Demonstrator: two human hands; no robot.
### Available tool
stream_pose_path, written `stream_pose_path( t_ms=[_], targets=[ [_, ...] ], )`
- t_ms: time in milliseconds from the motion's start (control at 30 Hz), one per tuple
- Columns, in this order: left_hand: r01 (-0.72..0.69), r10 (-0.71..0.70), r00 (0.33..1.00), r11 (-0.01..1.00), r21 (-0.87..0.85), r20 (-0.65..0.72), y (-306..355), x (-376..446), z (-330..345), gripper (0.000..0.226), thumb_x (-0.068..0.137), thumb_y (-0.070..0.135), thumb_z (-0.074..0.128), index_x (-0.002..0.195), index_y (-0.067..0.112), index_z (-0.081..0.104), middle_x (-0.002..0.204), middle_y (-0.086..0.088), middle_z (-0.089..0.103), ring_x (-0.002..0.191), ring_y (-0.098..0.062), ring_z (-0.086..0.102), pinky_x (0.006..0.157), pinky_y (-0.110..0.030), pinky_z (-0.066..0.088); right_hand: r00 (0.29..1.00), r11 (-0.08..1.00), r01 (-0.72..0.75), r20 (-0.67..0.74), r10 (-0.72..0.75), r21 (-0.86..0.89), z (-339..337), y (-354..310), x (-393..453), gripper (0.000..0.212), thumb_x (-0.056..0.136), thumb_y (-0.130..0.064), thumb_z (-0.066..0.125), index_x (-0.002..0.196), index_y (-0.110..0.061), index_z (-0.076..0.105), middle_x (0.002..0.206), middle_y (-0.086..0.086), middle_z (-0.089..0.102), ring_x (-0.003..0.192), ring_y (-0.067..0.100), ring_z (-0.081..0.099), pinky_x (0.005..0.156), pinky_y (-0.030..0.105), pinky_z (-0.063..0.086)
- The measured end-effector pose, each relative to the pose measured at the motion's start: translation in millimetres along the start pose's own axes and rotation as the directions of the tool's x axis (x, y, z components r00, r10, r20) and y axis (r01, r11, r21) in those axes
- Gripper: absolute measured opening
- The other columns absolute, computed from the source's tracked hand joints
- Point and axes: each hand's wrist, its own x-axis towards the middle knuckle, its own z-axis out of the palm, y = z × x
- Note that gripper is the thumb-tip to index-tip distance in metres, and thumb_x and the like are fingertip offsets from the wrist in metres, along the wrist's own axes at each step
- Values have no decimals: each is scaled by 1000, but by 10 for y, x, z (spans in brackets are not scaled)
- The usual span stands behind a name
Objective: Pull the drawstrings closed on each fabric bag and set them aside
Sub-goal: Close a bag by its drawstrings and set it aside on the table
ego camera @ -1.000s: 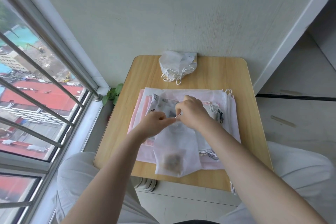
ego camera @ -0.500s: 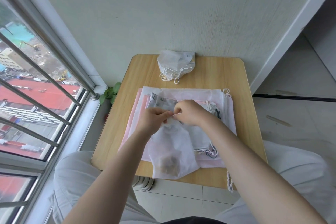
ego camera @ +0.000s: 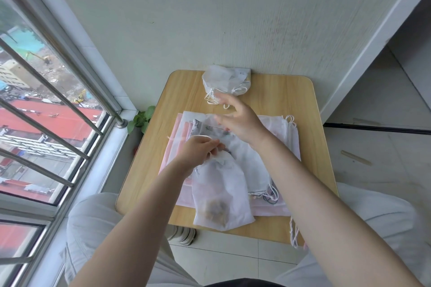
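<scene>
Now we see the right hand (ego camera: 242, 121) raised above the wooden table (ego camera: 282, 105), its fingers spread wide and slightly blurred, gripping nothing. Nearer the table's window-side edge, the left hand (ego camera: 198, 150) has its fingers curled together, pinching the gathered neck of a white sheer bag (ego camera: 221, 191); whether a drawstring runs between those fingertips we cannot tell. That bag lies across the table's near edge, its bottom overhanging the edge, and a brownish clump shows through the fabric at its lower end. Beneath it on the table sits a flat stack of pink and white bags (ego camera: 286, 137), some printed, with cords (ego camera: 271, 194) trailing toward the near edge and one loop (ego camera: 294, 232) hanging off the table. At the table's far edge, against the wall, rests a small heap of white bags (ego camera: 224, 79) with their strings drawn and looped. Beside the table's window-side corner a green plant (ego camera: 142, 119) peeks out by the window bars (ego camera: 58, 93)
</scene>
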Motion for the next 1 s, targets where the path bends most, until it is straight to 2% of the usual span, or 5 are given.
stream_pose_path(
  t_ms=[133,333,567,733,1000],
  targets=[
    [98,-82,992,981,-169,99,44,47,-52,29,97,20,52,75,8,66,66,-2,58,47,-11,37,41,-19,21,985,957,-111,100,142,-268,72,343,-112,22,76,-5,71,88,-22,75,84,-7,73,78,3,67,83,26,54],
    [146,-128,981,983,-115,146,41,73,-22,23,89,20,55,80,5,69,68,-8,57,48,-14,40,41,-22,23,994,963,-109,-24,106,-247,100,475,-212,9,76,-4,73,75,-12,71,71,-2,71,69,11,65,70,28,53],
    [28,-24,997,998,-58,70,-23,60,-40,28,95,19,60,71,8,65,51,-1,45,45,-12,33,42,-18,27,976,974,-188,87,199,-123,-56,556,-290,13,93,-1,56,86,-12,56,83,12,65,77,21,59,78,41,52],
    [-98,98,995,995,-6,1,-8,58,82,7,88,5,65,85,8,60,60,6,65,49,-8,46,52,-21,39,972,978,-210,108,208,1,-28,507,-307,30,79,2,73,92,-15,52,91,5,69,82,11,65,79,22,51],
    [-128,132,982,991,39,-132,27,53,84,17,79,17,80,80,15,63,67,-1,72,58,-9,62,59,-23,48,992,958,-113,19,123,-263,26,468,-240,30,72,-1,77,72,-19,54,69,1,72,60,6,64,60,20,48]
  ],
)
